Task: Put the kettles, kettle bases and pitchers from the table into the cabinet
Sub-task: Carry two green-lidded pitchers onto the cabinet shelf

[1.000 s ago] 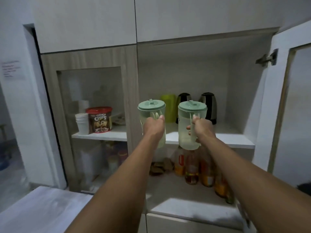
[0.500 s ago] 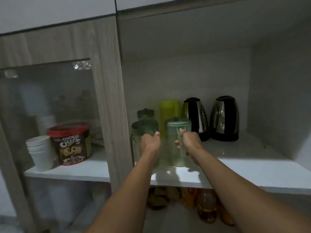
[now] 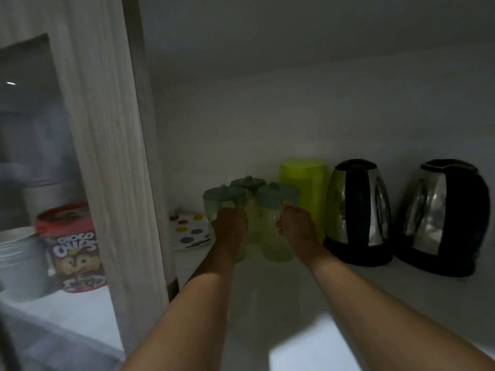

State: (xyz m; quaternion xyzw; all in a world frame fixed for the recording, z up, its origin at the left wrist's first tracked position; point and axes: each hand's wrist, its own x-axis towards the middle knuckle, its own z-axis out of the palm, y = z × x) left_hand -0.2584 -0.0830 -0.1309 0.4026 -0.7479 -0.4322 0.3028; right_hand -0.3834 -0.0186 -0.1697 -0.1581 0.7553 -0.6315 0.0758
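Observation:
Both arms reach deep into the dim cabinet. My left hand (image 3: 230, 226) grips the handle of a clear green-lidded pitcher (image 3: 223, 200) standing on the white shelf (image 3: 401, 295). My right hand (image 3: 296, 227) grips a second such pitcher (image 3: 276, 199) beside it. A third green-lidded pitcher (image 3: 247, 182) stands just behind them. Next to it is a tall lime-green pitcher (image 3: 304, 183). Two steel-and-black kettles (image 3: 357, 210) (image 3: 444, 215) sit on their black bases at the right.
A wooden cabinet post (image 3: 112, 183) rises left of my arms. Behind the glass door stand a Choco Chips tub (image 3: 73, 247) and stacked white cups (image 3: 18, 261). A white box with coloured dots (image 3: 188, 231) lies at the shelf's back left.
My head and both hands have moved further into the cabinet. The two pitchers went from the shelf's front towards the back, next to the third pitcher.

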